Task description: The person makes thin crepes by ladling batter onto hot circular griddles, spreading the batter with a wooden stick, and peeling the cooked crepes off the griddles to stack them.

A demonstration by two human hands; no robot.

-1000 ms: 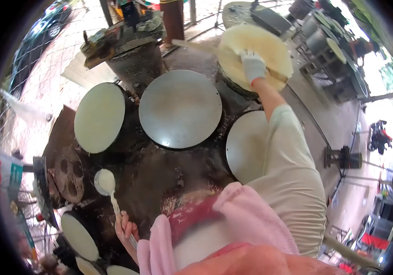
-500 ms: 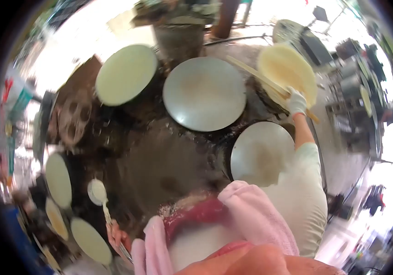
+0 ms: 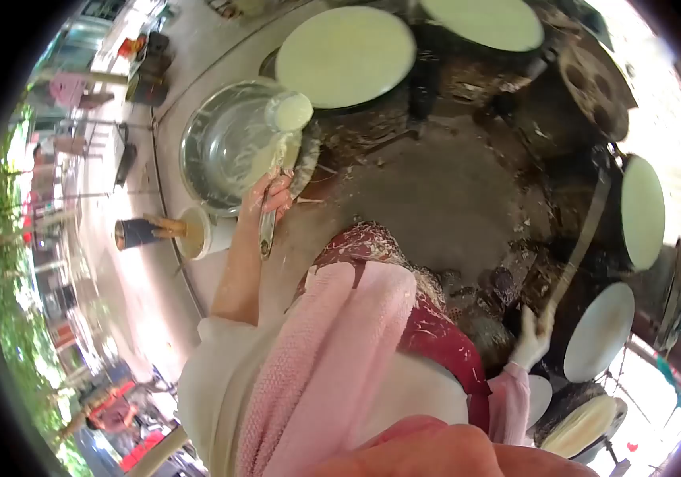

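Note:
My left hand (image 3: pixel 269 195) is wrapped round the handle of a ladle (image 3: pixel 280 151). The ladle's round bowl carries pale batter and hangs over the rim side of a big metal basin (image 3: pixel 212 151), whose inside is smeared with the same batter. In my right hand (image 3: pixel 535 340), which wears a white glove, is a long, thin wooden stick (image 3: pixel 577 254). It slants up and away between the griddles at the right. Close to the ladle, a round griddle (image 3: pixel 346 57) is covered by a pale batter layer.
A second batter-covered griddle (image 3: pixel 487 22) stands at the top, another (image 3: pixel 642 211) at the right. A bare grey griddle (image 3: pixel 599 332) and a pale flat sheet (image 3: pixel 580 428) lie lower right. A stove block with holes (image 3: pixel 595 87) stands between griddles. A white bucket (image 3: pixel 207 232) is at the left.
My view has swung left, bringing the metal basin into sight. My left hand has carried the ladle over to the basin. The right hand and its stick are away from the yellowish sheet.

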